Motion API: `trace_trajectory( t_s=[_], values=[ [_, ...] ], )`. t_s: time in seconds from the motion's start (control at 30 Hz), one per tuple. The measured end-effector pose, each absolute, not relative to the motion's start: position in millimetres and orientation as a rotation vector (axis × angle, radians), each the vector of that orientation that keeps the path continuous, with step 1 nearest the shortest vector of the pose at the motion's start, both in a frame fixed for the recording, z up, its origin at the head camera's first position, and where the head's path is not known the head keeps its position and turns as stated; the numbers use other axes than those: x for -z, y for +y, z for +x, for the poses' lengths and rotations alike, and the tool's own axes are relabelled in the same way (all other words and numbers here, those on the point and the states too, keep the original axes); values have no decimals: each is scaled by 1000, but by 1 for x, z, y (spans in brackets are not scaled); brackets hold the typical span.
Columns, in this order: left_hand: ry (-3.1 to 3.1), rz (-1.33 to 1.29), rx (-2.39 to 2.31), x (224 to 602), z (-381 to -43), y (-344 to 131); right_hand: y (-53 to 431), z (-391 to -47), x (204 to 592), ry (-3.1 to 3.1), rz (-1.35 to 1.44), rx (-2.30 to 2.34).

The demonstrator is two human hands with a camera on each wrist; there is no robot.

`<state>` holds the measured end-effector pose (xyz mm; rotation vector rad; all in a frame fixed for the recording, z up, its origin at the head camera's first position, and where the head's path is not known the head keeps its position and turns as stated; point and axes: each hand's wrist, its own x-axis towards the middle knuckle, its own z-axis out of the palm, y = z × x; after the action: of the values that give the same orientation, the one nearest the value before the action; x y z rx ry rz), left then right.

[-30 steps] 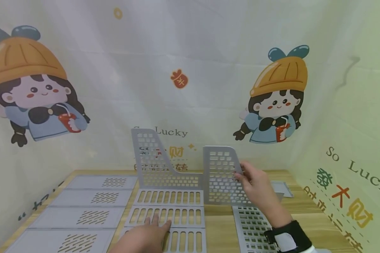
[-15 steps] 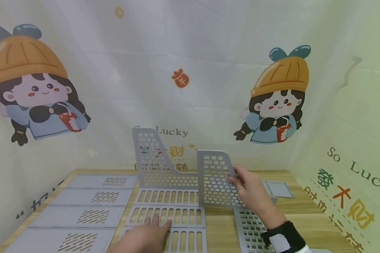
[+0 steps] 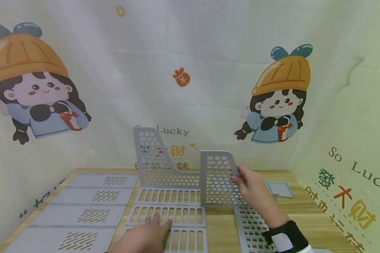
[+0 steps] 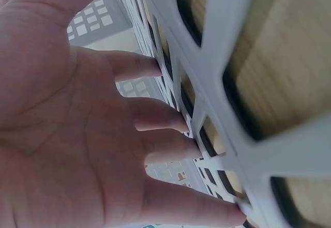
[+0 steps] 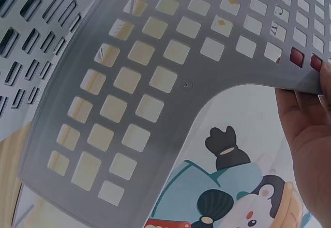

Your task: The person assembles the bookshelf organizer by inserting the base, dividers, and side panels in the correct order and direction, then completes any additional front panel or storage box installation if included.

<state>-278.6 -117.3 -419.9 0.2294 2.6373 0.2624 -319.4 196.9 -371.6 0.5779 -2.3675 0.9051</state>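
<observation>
My right hand [image 3: 254,188] pinches the curved edge of a grey perforated magazine-file side panel [image 3: 203,179], which it holds upright above the table. Close up in the right wrist view, thumb and fingers of that hand [image 5: 310,140] grip the panel [image 5: 189,119]. A matching side panel [image 3: 137,158] stands at the far end of the slotted grey panels [image 3: 168,204]. On these slotted panels the fingertips of my left hand [image 3: 142,236] rest, spread out. In the left wrist view the palm [image 4: 67,119] shows, with fingers touching the slotted frame [image 4: 227,145].
Several flat grey panels [image 3: 92,193] with slanted slots lie in a row on the left. Another perforated panel [image 3: 239,228] lies flat beneath my right arm. A small grey plate [image 3: 282,189] sits behind on the wooden table [image 3: 220,228]. A printed curtain [image 3: 215,105] encloses the table.
The right hand moved its panel left and slightly down, then a little back to the right. My left hand and the standing panel stayed in place.
</observation>
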Motion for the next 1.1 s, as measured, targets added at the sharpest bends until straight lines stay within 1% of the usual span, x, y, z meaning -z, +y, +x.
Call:
trace_trajectory(
  t_s=[0.37, 0.57, 0.83, 0.93, 1.1],
  values=[
    [2634, 228, -238, 420, -279, -116, 196, -319, 374, -2356, 540, -940],
    [2648, 234, -208, 419, -279, -115, 193, -323, 375, -2452, 436, -1038],
    [2655, 236, -216, 416, -278, -114, 198, -321, 367, -2789, 324, -801],
    [2648, 233, -216, 420, -282, -114, 202, -322, 370, -2855, 277, -770],
    [2632, 268, -199, 437, -294, -120, 202, -327, 377, -2835, 293, -885]
  ],
)
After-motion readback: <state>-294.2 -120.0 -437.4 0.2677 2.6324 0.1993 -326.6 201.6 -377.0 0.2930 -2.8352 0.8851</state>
